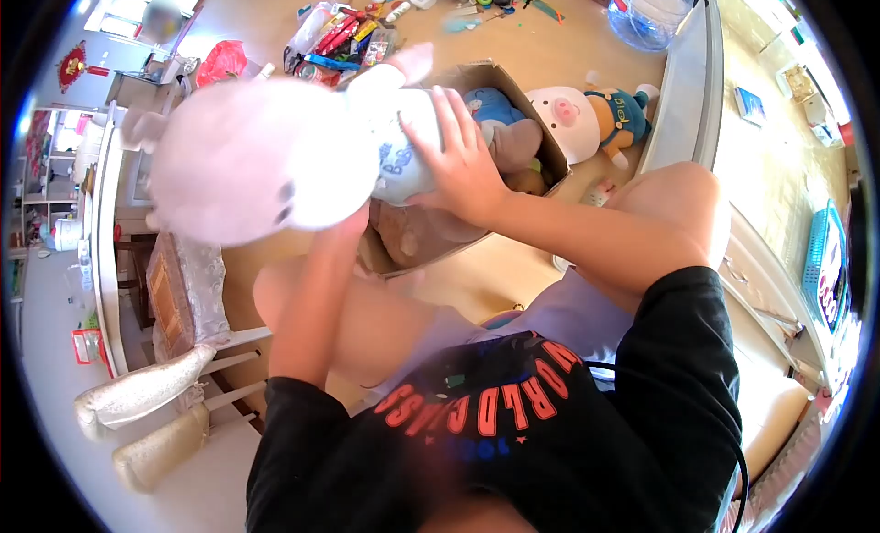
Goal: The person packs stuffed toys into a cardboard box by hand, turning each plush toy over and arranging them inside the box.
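A large pink-and-white plush toy [247,157] with a pale shirt bearing blue letters is held up over an open cardboard box [495,75]. My right hand [463,166] grips its shirted body, fingers spread across the front and thumb below. Under the toy's head, near its neck, my left hand [353,223] supports it; the fingers there are hidden behind the plush. Inside the box lie more soft toys, among them a blue one [495,107] and a grey-brown one [515,146]. The toy's head is slightly blurred.
A pig plush [564,120] in teal overalls lies right of the box. Beyond are a heap of packets and small items [344,38], a red bag [222,64] and a clear water bottle [649,15]. Chairs [147,386] stand at left; a blue basket [819,249] is far right.
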A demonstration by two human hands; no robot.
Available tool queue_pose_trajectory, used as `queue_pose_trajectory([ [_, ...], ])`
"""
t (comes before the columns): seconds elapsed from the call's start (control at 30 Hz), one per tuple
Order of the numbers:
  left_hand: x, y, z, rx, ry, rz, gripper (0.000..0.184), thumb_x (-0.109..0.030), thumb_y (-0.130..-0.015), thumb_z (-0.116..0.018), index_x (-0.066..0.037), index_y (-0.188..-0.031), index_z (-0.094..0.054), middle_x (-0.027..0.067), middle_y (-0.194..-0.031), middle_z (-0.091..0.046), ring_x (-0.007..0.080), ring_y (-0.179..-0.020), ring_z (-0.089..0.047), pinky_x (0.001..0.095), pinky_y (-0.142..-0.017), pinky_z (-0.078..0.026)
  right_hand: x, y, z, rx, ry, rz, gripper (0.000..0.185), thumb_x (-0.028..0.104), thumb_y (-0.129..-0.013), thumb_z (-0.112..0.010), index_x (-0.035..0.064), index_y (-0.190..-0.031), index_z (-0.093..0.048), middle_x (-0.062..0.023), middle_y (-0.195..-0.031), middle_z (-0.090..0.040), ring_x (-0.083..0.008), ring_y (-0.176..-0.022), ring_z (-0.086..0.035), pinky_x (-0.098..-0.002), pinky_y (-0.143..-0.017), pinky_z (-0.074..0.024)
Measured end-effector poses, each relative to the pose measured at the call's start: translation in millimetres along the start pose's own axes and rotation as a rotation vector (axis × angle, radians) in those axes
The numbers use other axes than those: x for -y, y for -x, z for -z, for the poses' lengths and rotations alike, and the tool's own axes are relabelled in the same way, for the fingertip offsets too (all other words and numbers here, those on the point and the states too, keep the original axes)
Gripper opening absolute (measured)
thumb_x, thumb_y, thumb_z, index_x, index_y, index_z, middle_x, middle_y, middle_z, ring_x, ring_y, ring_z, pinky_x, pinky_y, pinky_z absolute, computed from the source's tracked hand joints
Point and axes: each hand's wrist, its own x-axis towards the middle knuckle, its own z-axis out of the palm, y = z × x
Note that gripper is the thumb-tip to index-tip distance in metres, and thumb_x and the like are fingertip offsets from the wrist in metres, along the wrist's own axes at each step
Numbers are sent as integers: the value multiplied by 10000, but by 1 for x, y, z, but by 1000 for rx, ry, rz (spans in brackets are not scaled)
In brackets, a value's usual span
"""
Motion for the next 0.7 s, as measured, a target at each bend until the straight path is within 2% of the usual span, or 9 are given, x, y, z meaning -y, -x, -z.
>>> queue_pose_trajectory([
  [0.13, -33, 29, -6, -357, 120, 154, 500, -208, -1014, -481, -91, -1496, -420, 123, -1463, -521, 312, -1350, -492, 541, -1153, -381, 24, -34, 42, -8, -5, 277, 1048, 191, -541, -879, 268, -1492, -446, -259, -1519, -356, -498, -1361, -379, -615, -1091, -333],
  [0.27, -35, 80, -66, 20, 265, 97, 547, -313, -1038, -465, -91, -1526, -358, 97, -1583, -363, 275, -1456, -345, 471, -1199, -324, 51, -62, 113, -145, -12, 614, 912, 150, -510, -795, 189, -1389, -553, -173, -1381, -531, -357, -1239, -542, -464, -1012, -476],
  [0.3, -33, 86, -80, 29, 703, 222, 545, -330, -1042, -460, -91, -1522, -362, 96, -1592, -350, 273, -1464, -332, 455, -1204, -317, 48, -64, 119, -103, -10, 585, 870, 165, -540, -785, 175, -1380, -557, -161, -1367, -544, -355, -1230, -546, -468, -1012, -472],
  [0.37, 7, 93, -67, -145, 752, 283, 550, -160, -891, -641, -18, -1397, -480, 161, -1425, -543, 310, -1310, -530, 474, -1126, -424, 41, -69, 132, -19, -1, 527, 790, 195, -599, -767, 147, -1362, -567, -136, -1340, -570, -352, -1212, -554, -478, -1011, -464],
  [0.43, 43, 102, -79, -512, 644, 427, 521, -175, -965, -515, -51, -1465, -430, 153, -1436, -550, 302, -1309, -547, 443, -1108, -454, 14, -57, 125, 322, 2, 286, 865, 158, -651, -764, 135, -1467, -480, -169, -1434, -494, -439, -1307, -452, -534, -1106, -382],
  [0.5, 113, 130, -35, -579, 446, 668, 503, -130, -920, -519, 3, -1404, -472, 196, -1384, -584, 317, -1220, -616, 420, -1043, -501, -34, -18, 90, 667, 291, 108, 914, 183, -723, -764, 140, -1541, -358, -177, -1491, -448, -466, -1356, -398, -537, -1140, -342],
  [0.57, 94, 159, -68, -446, 116, 618, 440, -128, -945, -521, 25, -1357, -500, 212, -1359, -596, 303, -1180, -638, 404, -1022, -505, -71, 26, 78, 932, 577, 155, 981, 265, -739, -801, 131, -1567, -292, -184, -1532, -401, -473, -1399, -355, -564, -1155, -319],
  [0.67, 61, 165, -70, -135, -332, 481, 375, -118, -986, -521, 35, -1329, -525, 206, -1317, -624, 269, -1123, -664, 386, -992, -510, -23, -13, 80, 1038, 456, -176, 1051, 322, -712, -839, 143, -1576, -268, -176, -1584, -329, -485, -1434, -310, -581, -1160, -304],
  [0.7, 46, 165, -61, -17, -465, 418, 358, -114, -1001, -521, 34, -1327, -530, 199, -1302, -635, 255, -1105, -671, 381, -983, -511, -29, -16, 77, 1029, 419, -131, 1062, 336, -709, -846, 157, -1578, -263, -179, -1594, -309, -486, -1438, -302, -598, -1150, -307],
])
